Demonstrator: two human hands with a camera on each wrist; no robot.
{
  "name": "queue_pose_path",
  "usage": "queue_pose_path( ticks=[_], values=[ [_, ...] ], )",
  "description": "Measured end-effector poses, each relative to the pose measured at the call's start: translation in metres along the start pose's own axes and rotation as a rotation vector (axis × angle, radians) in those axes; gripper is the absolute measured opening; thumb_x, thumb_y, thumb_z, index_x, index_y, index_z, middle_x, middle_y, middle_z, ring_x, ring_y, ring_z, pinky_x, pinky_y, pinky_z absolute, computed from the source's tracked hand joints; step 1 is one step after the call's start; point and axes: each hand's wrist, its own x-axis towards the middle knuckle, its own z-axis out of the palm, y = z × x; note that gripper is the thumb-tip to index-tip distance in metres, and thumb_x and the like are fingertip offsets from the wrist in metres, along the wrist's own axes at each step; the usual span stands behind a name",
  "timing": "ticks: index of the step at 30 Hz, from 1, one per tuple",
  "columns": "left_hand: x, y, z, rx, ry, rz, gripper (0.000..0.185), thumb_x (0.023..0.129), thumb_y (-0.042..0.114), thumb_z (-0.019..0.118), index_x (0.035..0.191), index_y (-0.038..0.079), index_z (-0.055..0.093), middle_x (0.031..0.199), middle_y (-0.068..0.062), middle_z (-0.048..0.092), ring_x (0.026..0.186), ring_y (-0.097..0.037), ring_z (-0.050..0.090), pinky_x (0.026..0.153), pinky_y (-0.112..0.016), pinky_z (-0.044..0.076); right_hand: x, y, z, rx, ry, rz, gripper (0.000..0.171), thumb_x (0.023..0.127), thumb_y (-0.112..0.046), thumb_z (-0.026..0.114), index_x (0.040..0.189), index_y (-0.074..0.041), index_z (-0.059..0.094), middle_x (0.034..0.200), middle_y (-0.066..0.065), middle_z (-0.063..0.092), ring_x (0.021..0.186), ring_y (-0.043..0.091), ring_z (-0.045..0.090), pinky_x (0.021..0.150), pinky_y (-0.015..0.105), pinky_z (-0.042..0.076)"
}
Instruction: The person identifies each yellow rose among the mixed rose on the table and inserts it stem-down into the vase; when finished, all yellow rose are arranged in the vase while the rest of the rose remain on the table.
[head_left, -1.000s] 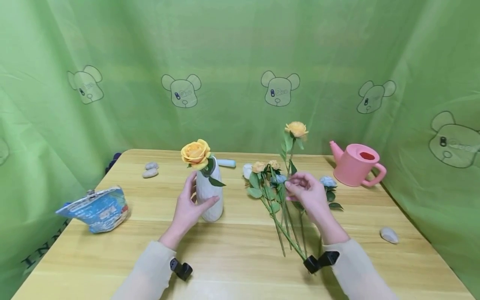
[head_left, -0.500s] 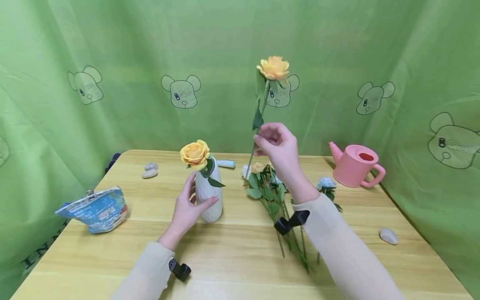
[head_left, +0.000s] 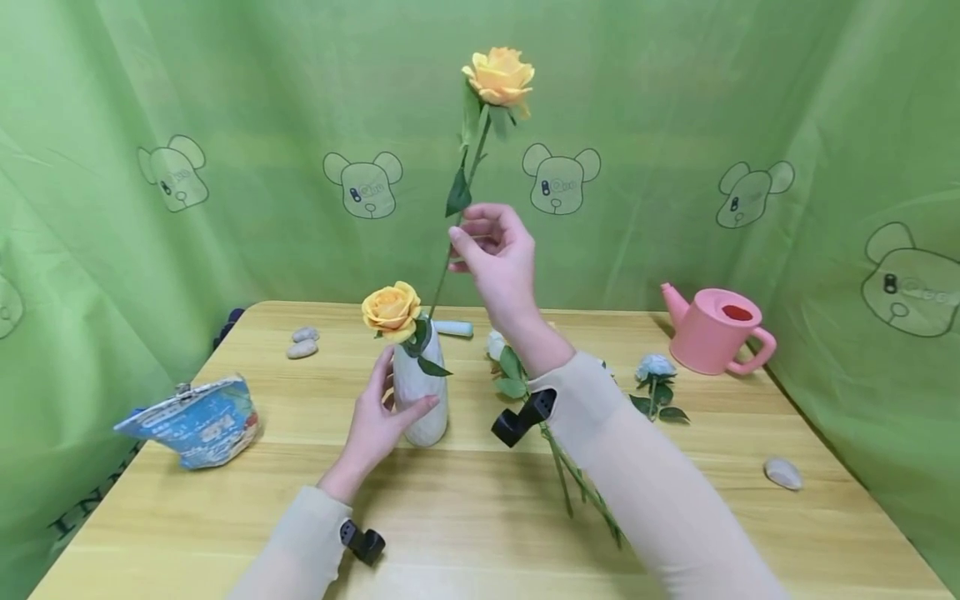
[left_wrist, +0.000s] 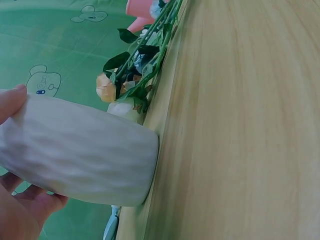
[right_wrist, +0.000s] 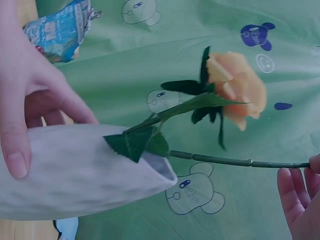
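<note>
Your left hand is gripping the vase to steady it on the tabletop; your right hand is pinching a rose stem upright, its tip at the vase mouth.

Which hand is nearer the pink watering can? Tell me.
Right. The right hand is raised, pinching a rose stem, left of the watering can; the left hand grips the vase, farther left.
</note>
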Motion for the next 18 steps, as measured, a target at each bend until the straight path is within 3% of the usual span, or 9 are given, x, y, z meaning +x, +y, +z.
queue_pose_path(
  ticks=[5, 12, 18],
  values=[
    [-0.001, 0.003, 0.0, 0.009, 0.005, -0.001, 0.089, 0.077, 0.017, 0.078, 0.147, 0.015, 0.023, 0.134, -0.018, 0.043, 0.122, -0.03, 0.041, 0.101, -0.043, 0.036, 0.003, 0.011, 0.005, -0.056, -0.015, 0.008, 0.023, 0.083, 0.005, 0.063, 0.104, 0.001, 0.055, 0.091, 0.012, 0.059, 0.071, 0.019, 0.058, 0.061, 0.034, 0.056],
    [-0.002, 0.004, 0.001, 0.024, 0.009, -0.004, 0.09, 0.077, 0.018, 0.078, 0.147, 0.015, 0.022, 0.136, -0.018, 0.042, 0.123, -0.03, 0.04, 0.101, -0.043, 0.036, -0.004, 0.034, 0.002, -0.139, -0.105, 0.066, 0.024, 0.084, 0.004, 0.063, 0.106, 0.002, 0.055, 0.09, 0.012, 0.059, 0.067, 0.018, 0.057, 0.063, 0.041, 0.055],
    [-0.002, 0.003, 0.001, 0.029, 0.014, -0.007, 0.09, 0.077, 0.017, 0.077, 0.148, 0.013, 0.022, 0.136, -0.019, 0.042, 0.123, -0.03, 0.04, 0.101, -0.044, 0.036, -0.012, 0.045, -0.001, -0.189, -0.187, 0.078, 0.022, 0.084, 0.003, 0.063, 0.105, 0.002, 0.056, 0.086, 0.012, 0.059, 0.066, 0.018, 0.058, 0.061, 0.038, 0.055]
  ],
)
